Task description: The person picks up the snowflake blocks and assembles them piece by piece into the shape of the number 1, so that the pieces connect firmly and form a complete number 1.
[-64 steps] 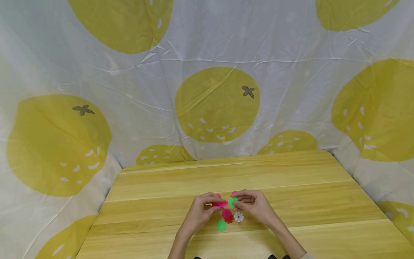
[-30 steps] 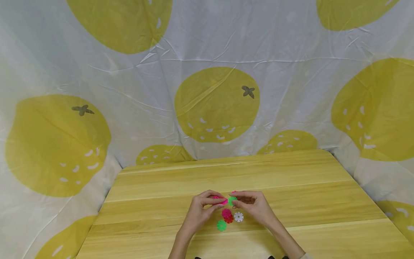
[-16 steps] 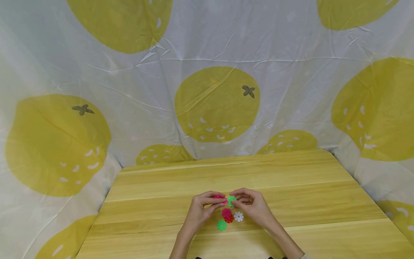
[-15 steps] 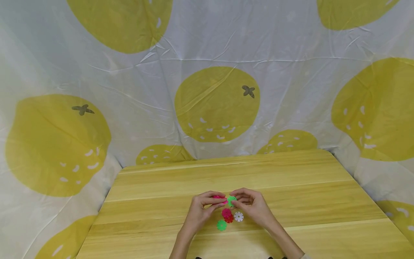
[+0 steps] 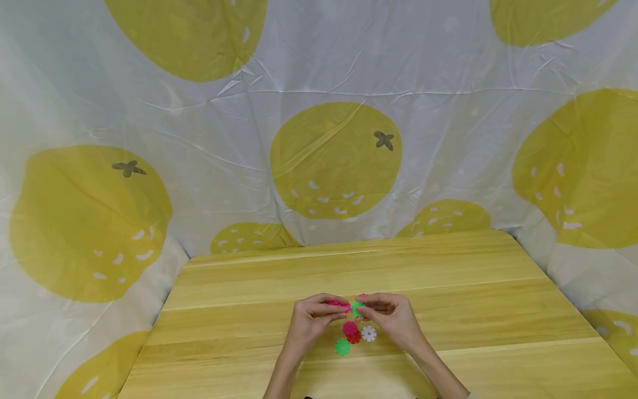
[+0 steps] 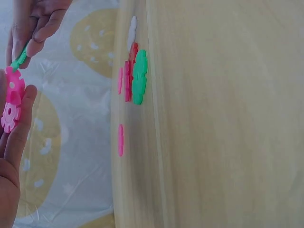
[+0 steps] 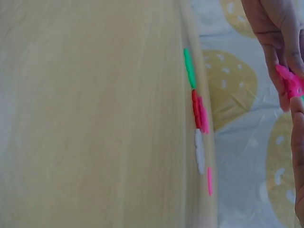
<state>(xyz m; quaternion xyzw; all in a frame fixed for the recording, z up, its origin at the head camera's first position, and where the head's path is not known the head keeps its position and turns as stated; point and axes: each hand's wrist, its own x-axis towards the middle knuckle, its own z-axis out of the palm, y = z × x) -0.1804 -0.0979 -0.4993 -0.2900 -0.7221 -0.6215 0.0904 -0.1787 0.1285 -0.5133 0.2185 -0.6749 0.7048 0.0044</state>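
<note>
Red disc [image 5: 354, 338], white disc [image 5: 369, 336] below right hand [image 5: 395, 317]

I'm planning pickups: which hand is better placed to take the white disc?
Probably the right hand: it is nearer the white disc, though it pinches a green disc. The left hand, farther off, holds pink discs.

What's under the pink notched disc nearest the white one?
A red notched disc shows partly from under the pink notched disc; its overlapped part and anything else are hidden.
</note>
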